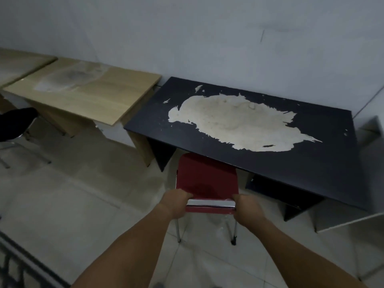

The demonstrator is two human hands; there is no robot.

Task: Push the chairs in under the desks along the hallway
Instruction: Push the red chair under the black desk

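A red chair point(205, 179) with chrome legs stands at the front edge of a black desk point(311, 169) whose top is worn to a large pale patch. The seat's front part sits under the desk edge. My left hand point(176, 202) grips the left end of the chair's backrest top, and my right hand point(247, 206) grips the right end. A black chair point(16, 123) stands away from the light wooden desk point(89, 94) at the far left.
The desks line a grey wall. Another wooden desk point(18, 63) is at the far left and a grey desk point(369, 183) at the right edge. A dark metal railing point(18, 265) runs along the lower left. The floor is pale tile.
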